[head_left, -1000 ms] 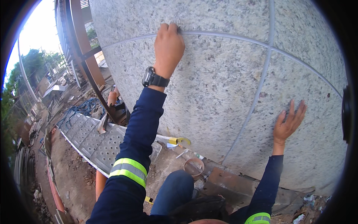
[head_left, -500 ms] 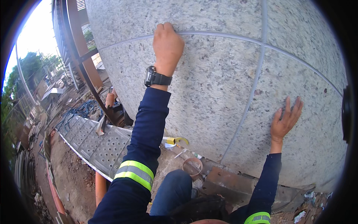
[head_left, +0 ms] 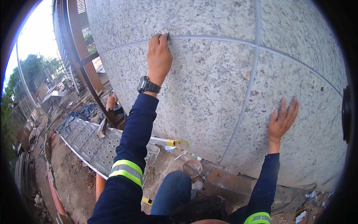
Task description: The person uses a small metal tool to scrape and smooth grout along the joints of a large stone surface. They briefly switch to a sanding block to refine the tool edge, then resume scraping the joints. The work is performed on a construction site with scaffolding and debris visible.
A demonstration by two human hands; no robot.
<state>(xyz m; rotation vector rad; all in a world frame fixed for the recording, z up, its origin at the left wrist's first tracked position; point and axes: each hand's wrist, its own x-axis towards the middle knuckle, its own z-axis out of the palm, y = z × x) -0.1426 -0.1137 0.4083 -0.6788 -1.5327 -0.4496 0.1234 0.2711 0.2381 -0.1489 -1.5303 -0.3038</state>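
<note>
In front of me stands a speckled grey stone wall (head_left: 209, 93), crossed by a horizontal grey joint (head_left: 209, 37) and an upright one (head_left: 249, 93). My left hand (head_left: 160, 58), with a black watch on the wrist, is closed at the horizontal joint. Its fingers pinch a small thin dark piece (head_left: 168, 36), whose tip shows against the wall; most of it is hidden. Lower down, right of the upright joint, my right hand (head_left: 282, 121) lies on the stone with its fingers spread, holding nothing.
A perforated metal plank (head_left: 91, 143) lies at the lower left, with tangled blue rope (head_left: 84, 110) behind it. By the wall's foot are a small round bucket (head_left: 192, 168) and a yellow hooked tool (head_left: 177, 143). A dark metal post (head_left: 93, 87) rises beyond the wall's left edge.
My left hand has moved left along the horizontal joint, and the dark piece in its fingers now shows. The right hand remains spread on the stone.
</note>
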